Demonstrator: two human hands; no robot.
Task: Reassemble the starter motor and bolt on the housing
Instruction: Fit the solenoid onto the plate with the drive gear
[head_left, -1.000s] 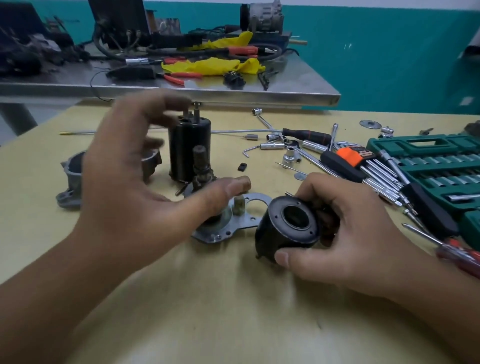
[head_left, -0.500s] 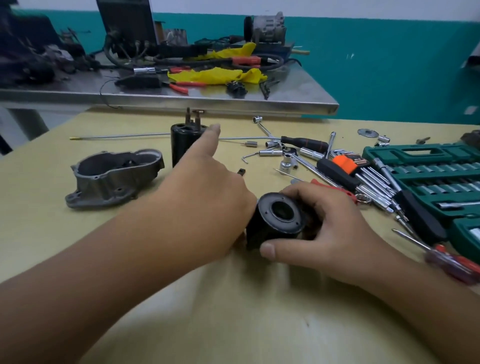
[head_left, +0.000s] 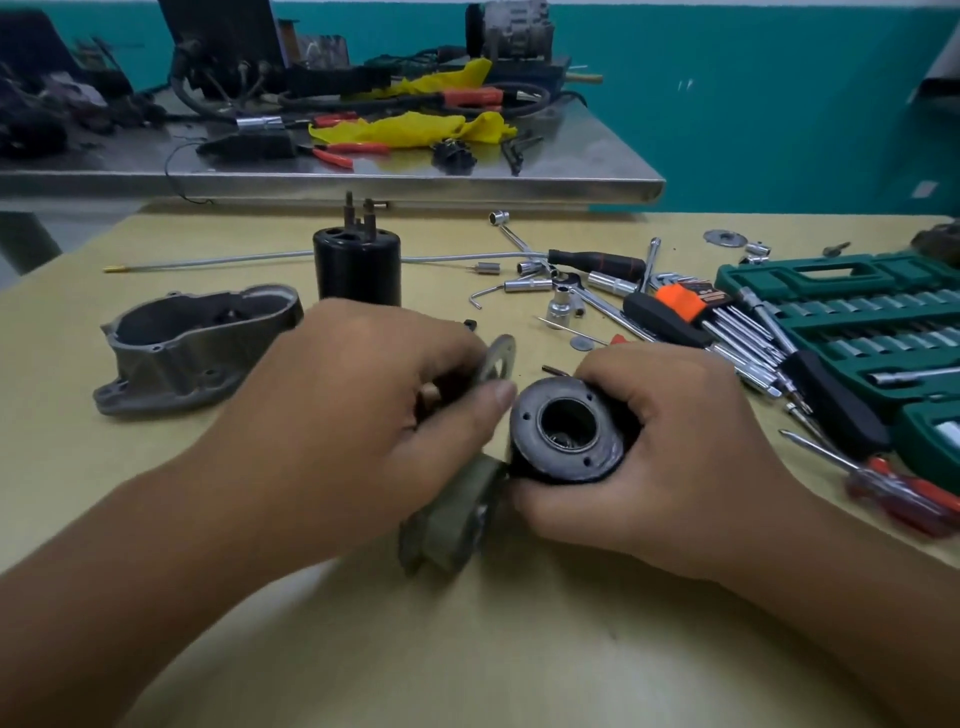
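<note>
Two parts are being brought together at the middle of the worktop (head_left: 467, 649), and most of the risk is judged to lie in that meeting. Furthest left, the grey cast housing (head_left: 197, 345) is lying open side up, untouched and well apart from both hands; it is not yet bolted on, and no bolts can be picked out with certainty among the loose hardware. Just behind it, the black cylinder (head_left: 357, 270) is standing upright with its terminals at the top.

Next, the left hand (head_left: 363, 415) is closed around a blurred metal assembly: a thin flat plate (head_left: 497, 358) is seen edge-on above the thumb and an olive-grey part (head_left: 452, 519) hangs below the palm. How firmly it is pinched cannot be told through the blur. Were the plate tilted as it is offered up, the hidden shaft could be jammed against the bore, or the assembly could be dropped onto the worktop.

Touching or just beside it, the black motor body (head_left: 569, 431) is gripped by the right hand (head_left: 691, 447), fingers wrapped over the top, thumb beneath, its open end turned toward the camera. If that hold were loosened, the round body could be rolled away.

Furthest right, loose sockets (head_left: 563, 306), hex keys (head_left: 727, 322) and a red-handled screwdriver (head_left: 904, 499) are scattered near the green socket case (head_left: 831, 275); small fasteners could easily be mislaid there.
</note>
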